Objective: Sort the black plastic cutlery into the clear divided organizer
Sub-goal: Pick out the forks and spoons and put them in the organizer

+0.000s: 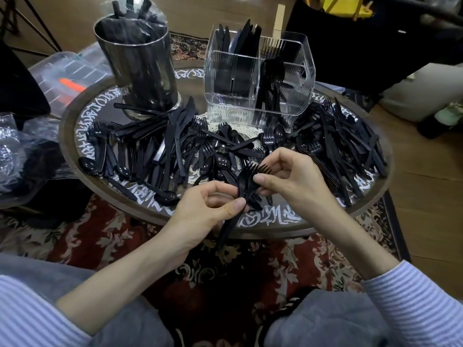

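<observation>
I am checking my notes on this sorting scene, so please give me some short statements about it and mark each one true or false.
1. Both hands hold a small bunch of black forks. True: the left hand pinches the handles and the right hand pinches near the tines.
2. The clear organizer is empty. False: knives stand in its back compartment and spoons in its right one.
3. The metal cylinder lies on its side. False: it stands upright, with black cutlery sticking out of its top.
4. Loose black cutlery covers much of the round table. True.
5. The organizer stands to the right of the metal cylinder. True.
</observation>
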